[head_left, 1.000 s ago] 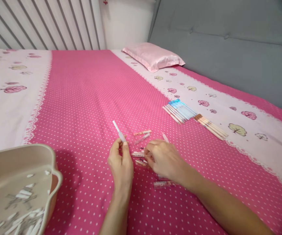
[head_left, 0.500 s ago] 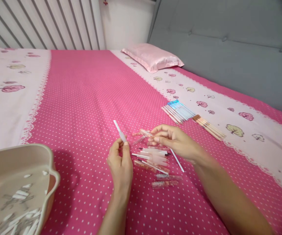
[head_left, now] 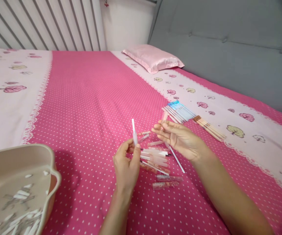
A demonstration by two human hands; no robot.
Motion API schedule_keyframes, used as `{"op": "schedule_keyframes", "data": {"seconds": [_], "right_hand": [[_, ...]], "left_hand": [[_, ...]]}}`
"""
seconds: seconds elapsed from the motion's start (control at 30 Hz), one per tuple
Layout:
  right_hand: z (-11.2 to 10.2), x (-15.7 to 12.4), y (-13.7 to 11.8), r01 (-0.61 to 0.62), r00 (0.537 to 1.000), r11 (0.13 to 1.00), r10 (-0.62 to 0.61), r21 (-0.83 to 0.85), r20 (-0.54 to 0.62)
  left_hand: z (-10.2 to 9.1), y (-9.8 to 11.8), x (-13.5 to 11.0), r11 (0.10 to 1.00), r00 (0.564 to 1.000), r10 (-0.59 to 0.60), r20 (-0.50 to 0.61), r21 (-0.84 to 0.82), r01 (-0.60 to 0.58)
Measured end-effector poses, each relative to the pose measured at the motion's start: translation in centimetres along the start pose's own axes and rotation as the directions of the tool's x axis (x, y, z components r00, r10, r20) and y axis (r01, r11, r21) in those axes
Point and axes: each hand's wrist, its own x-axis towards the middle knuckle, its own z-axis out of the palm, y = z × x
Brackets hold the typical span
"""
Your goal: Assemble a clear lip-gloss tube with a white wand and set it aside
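Observation:
My left hand (head_left: pixel 127 163) is closed on a slim white pen piece with a translucent sleeve (head_left: pixel 134 135), held upright between thumb and fingers. My right hand (head_left: pixel 180 138) pinches a translucent pink pen tube (head_left: pixel 164 117) by its lower end, the tube pointing up. Below and between the hands lies a loose pile of pen parts (head_left: pixel 155 156): white sticks, pale translucent sleeves and pink patterned tubes. Two clear patterned tubes (head_left: pixel 166 185) rest nearer to me. A thin white stick (head_left: pixel 177 160) slants out under my right hand.
A beige basin (head_left: pixel 50 156) holding small white and grey pieces stands at lower left. Beyond my right hand lie rows of blue-topped pens (head_left: pixel 181 111) and brown-topped pens (head_left: pixel 209 127). A pink pillow (head_left: pixel 153 58) sits farther back on the dotted pink bedspread (head_left: pixel 87 98), beside a grey headboard (head_left: pixel 229 58).
My right hand has risen slightly right, away from the pile, turning its pink tube upright. My left hand has shifted right, and its white piece now stands more upright.

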Motion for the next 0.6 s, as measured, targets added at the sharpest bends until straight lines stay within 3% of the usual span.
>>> {"op": "schedule_keyframes", "data": {"seconds": [0.17,0.4,0.6], "right_hand": [[0.37,-0.31,-0.13,0.169,0.972,0.982,-0.18,-0.082,-0.153],[0.8,-0.53,-0.28,0.289,0.938,0.952,-0.302,-0.095,-0.168],[1.0,-0.75,-0.33,0.278,0.942,0.946,-0.302,-0.167,-0.144]], "left_hand": [[0.14,0.03,-0.1,0.997,0.992,0.073,0.105,0.011,-0.074],[0.28,0.42,-0.17,0.981,0.959,0.164,0.233,0.059,-0.182],[0.2,0.53,-0.09,0.973,0.952,0.181,0.248,0.094,-0.209]]}}
